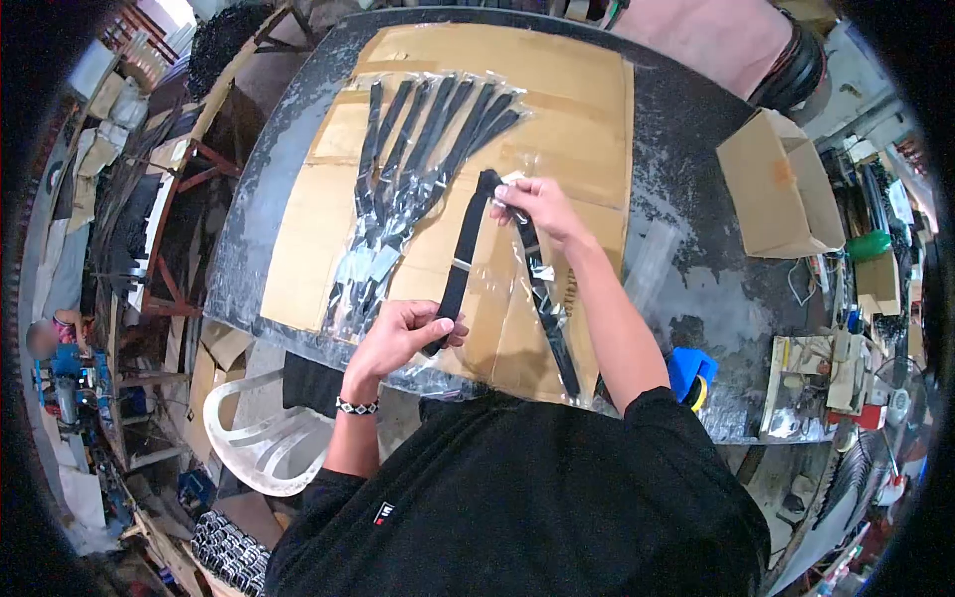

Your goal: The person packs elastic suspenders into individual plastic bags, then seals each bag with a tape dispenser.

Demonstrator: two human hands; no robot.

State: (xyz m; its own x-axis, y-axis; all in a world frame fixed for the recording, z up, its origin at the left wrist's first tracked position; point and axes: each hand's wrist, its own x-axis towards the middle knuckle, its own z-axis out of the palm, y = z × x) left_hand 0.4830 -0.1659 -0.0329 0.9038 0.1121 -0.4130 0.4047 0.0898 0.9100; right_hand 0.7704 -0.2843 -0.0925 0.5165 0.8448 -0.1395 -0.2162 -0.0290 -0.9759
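Note:
A long black strap [460, 261], possibly a belt, runs between my two hands above the cardboard. My left hand [400, 336] is closed around its lower end, thumb on top. At its upper end my right hand [540, 206] pinches the strap, with some clear plastic at the fingertips. Just below the right hand, another black strap in a clear plastic sleeve [545, 308] lies slanting towards my body. To the left, several black straps in clear sleeves [408, 159] are fanned out on the cardboard sheet [582, 99], overlapping at their near ends.
The cardboard covers much of a dark, worn table [686, 159]. On the table's right are an open cardboard box [781, 189], a blue tape dispenser [688, 373] and a tray of small items [801, 383]. A white plastic chair [264, 433] stands at the near left. Another person [68, 328] is far left.

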